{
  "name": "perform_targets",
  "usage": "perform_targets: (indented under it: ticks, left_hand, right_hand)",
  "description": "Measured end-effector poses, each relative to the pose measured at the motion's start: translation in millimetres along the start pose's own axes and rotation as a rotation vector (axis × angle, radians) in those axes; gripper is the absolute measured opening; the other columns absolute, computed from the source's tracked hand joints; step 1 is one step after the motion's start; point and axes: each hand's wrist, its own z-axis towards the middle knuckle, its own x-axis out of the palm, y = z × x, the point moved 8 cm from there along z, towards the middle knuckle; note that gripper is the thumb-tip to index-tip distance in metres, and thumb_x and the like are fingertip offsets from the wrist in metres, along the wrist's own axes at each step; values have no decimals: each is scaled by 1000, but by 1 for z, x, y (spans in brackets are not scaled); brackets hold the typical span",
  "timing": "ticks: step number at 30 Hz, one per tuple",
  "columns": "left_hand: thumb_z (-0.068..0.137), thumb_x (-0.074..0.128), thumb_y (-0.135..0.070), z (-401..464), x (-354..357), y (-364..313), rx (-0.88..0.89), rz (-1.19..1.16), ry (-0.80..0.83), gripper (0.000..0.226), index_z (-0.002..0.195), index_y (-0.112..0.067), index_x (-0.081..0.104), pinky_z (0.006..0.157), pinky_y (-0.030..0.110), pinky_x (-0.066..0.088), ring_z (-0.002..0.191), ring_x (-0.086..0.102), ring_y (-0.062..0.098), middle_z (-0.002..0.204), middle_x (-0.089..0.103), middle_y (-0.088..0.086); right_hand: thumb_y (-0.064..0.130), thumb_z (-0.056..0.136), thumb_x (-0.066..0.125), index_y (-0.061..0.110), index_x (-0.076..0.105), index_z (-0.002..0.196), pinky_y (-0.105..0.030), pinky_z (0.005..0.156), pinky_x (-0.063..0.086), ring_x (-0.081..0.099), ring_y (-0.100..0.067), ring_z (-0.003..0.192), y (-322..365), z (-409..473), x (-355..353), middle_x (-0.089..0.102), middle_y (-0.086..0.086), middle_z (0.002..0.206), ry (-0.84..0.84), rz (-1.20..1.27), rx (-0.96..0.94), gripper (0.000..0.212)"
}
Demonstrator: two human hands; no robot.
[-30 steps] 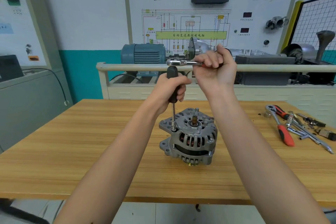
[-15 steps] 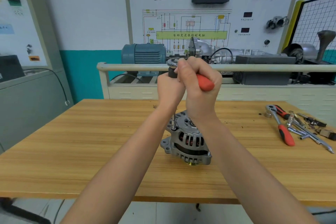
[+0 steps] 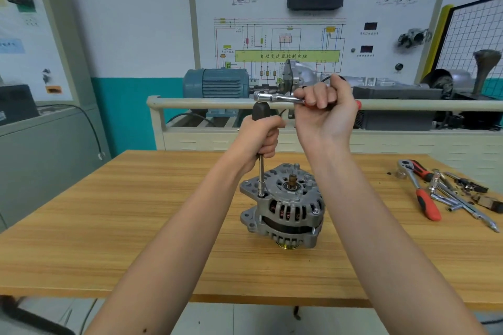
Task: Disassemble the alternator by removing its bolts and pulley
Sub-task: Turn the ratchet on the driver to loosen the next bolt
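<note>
Both bare forearms are reaching forward and upward from the bottom of the view. The left hand [image 3: 260, 134] is curling its fingers into a fist around an upright tool handle. The right hand [image 3: 325, 111] is sitting higher, just beside it, gripping a horizontal handle with knuckles upward.

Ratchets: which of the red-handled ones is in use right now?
The ratchet gripped by the right hand, atop the extension bar held by the left hand. The other ratchets lie loose on the table, far right.
</note>
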Motion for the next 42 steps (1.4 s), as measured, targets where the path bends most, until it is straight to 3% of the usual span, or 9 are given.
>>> perform_targets:
  ticks: [5,10,13,18,23,29,33,39,42]
  left_hand:
    - [87,55,-8,-4,-13,-6,50,112,-367,34,60,-16,36,47,25,27,48,29,19,49,33,-1]
    - [98,44,-20,-8,-10,-8,154,156,-388,34,64,-22,42,60,29,40,64,44,20,66,45,0]
    - [87,60,-8,-7,-12,-7,143,98,-331,36,59,-17,38,43,21,29,47,33,13,51,37,-2]
    - [87,59,1,1,-5,-10,87,-68,-23,32,61,-12,46,45,25,35,41,35,17,45,40,1]
    - [92,55,-10,6,4,-13,46,-23,104,50,48,-19,35,37,19,21,32,20,11,38,27,-4]
    - [90,56,-9,0,-5,-13,59,34,-213,40,56,-20,38,40,19,22,38,26,13,42,33,-6]
    - [77,53,-38,-8,-1,-22,168,119,-354,22,63,-21,48,58,25,42,58,47,16,62,50,-3]
    - [86,59,1,1,-1,-11,96,-14,-140,37,59,-16,38,40,21,21,37,24,11,42,31,-4]
    - [88,57,0,0,6,-9,60,-42,34,39,56,-14,38,40,21,21,36,22,12,41,30,-2]
  right_hand:
    - [2,93,47,15,44,52,-30,63,43,39,-17,50,3,-33,31,41,4,46,217,-529,-396,43]
    - [-4,87,52,23,47,66,-21,59,39,40,-15,54,-6,-64,53,42,3,55,396,-843,-632,35]
    - [1,88,51,18,44,52,-30,64,42,39,-13,52,1,-46,41,41,7,48,282,-648,-462,40]
    - [8,97,42,16,38,42,-26,56,41,33,-13,41,1,1,2,31,3,42,-31,33,60,55]
    - [10,98,41,16,37,42,-26,56,38,30,-12,39,-1,7,-5,29,3,41,-68,96,83,56]
    - [4,95,45,17,44,50,-33,62,44,38,-16,48,6,-26,23,38,4,45,220,-389,-334,47]
    - [11,88,51,25,45,64,-35,56,37,36,-15,52,2,-61,48,39,5,52,388,-768,-671,29]
    - [5,91,47,18,43,44,-28,61,43,37,-14,46,11,-21,23,36,3,42,205,-314,-227,49]
    - [8,98,40,16,39,41,-26,58,40,33,-13,41,8,3,1,31,3,40,33,16,53,58]
